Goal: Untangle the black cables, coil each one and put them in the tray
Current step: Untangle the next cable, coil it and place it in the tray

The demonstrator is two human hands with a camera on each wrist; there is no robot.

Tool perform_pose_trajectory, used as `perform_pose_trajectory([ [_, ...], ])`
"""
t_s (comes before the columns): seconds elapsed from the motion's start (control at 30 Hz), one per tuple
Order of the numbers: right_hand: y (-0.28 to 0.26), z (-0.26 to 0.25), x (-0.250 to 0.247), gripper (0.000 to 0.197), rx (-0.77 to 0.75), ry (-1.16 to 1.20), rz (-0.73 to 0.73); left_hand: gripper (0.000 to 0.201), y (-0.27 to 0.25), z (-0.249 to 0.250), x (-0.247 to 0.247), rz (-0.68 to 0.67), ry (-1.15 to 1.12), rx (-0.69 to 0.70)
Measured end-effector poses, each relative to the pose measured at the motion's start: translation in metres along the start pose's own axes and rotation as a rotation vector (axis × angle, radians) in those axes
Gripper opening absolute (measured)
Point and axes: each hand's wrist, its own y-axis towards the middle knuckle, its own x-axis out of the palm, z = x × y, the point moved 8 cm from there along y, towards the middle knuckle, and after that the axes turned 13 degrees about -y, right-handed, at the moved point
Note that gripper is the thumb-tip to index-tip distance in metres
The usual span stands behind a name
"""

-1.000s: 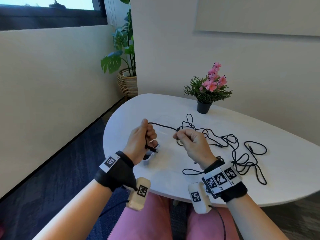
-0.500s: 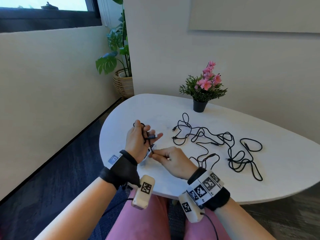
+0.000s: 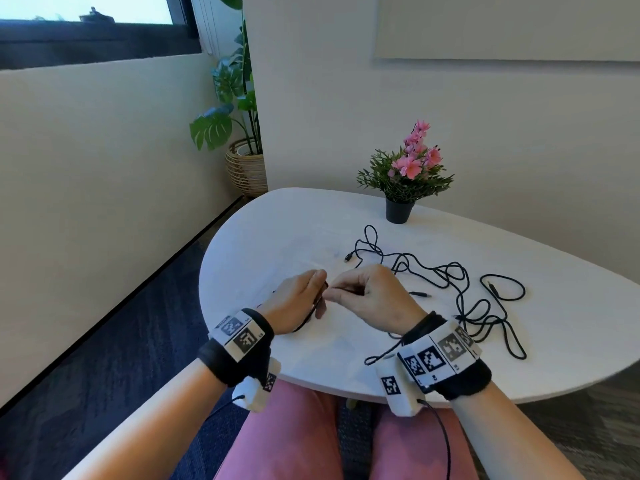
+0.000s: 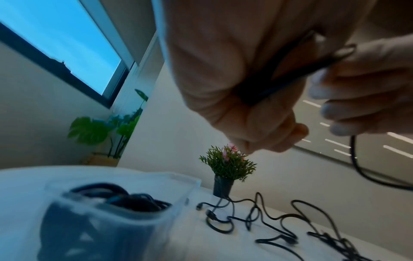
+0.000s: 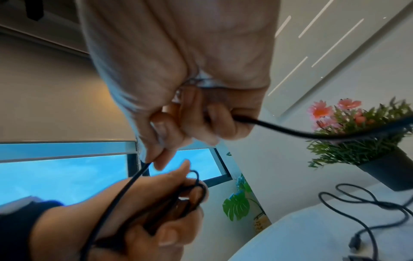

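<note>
While the left hand (image 3: 296, 304) holds small loops of 1 black cable (image 5: 125, 192), the right hand (image 3: 372, 296) pinches it (both near the table's (image 3: 263, 244) front edge). More cables (image 3: 460, 289) lie tangled beside the clear tray (image 4: 143, 217).

We see our left hand (image 3: 294, 303) and right hand (image 3: 372, 297) meeting over the table's (image 3: 571, 327) near edge, both gripping a black cable (image 3: 313, 311), loose cables (image 3: 460, 289) sprawling toward the flowerpot (image 3: 399, 210).
</note>
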Motion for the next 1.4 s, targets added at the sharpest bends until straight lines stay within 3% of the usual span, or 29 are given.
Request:
perform_pose_trajectory([
  [0.1,0.001,0.018,-0.007,0.014,0.078,0.051,0.13,0.054,-0.008,0.002,0.013,-0.137,-0.092,-0.028],
  [0.23,-0.002,0.043,-0.005,0.02,0.2,0.198,0.144,0.043,-0.016,0.005,0.026,-0.319,0.0,-0.021],
  [0.33,-0.001,0.047,-0.01,0.016,0.213,0.284,0.141,0.015,-0.013,0.003,0.022,-0.317,-0.025,-0.006],
  [0.4,0.0,0.052,-0.017,0.017,0.223,0.343,0.166,0.022,-0.012,-0.002,0.015,-0.29,-0.196,-0.035],
  [0.57,-0.004,0.06,-0.029,0.008,0.269,0.377,0.251,0.029,-0.011,0.001,-0.002,-0.141,-0.801,0.001],
  [0.67,-0.006,0.061,-0.015,0.009,0.333,0.433,0.246,0.028,-0.006,0.001,-0.004,-0.069,-1.028,0.018],
  [0.87,-0.021,0.052,0.048,0.019,0.533,0.842,0.002,0.039,0.004,0.008,-0.025,0.251,-1.293,0.076],
  [1.0,-0.027,0.04,0.062,0.03,0.427,0.473,-0.162,0.029,0.007,-0.003,-0.05,0.465,-1.394,0.061],
  [1.1,-0.024,0.022,0.056,0.028,0.262,0.18,-0.219,0.027,0.006,-0.012,-0.067,0.576,-1.209,0.003],
  [1.2,-0.018,0.009,0.038,0.021,0.131,-0.091,-0.225,0.031,0.008,-0.013,-0.079,0.583,-0.656,0.013],
  [1.3,-0.009,-0.001,0.011,0.015,0.043,-0.21,-0.141,0.032,0.01,-0.002,-0.055,0.358,0.088,0.073],
  [1.4,-0.001,-0.001,-0.009,0.01,0.014,-0.196,0.013,0.051,0.001,0.002,-0.019,0.137,0.253,0.088],
])
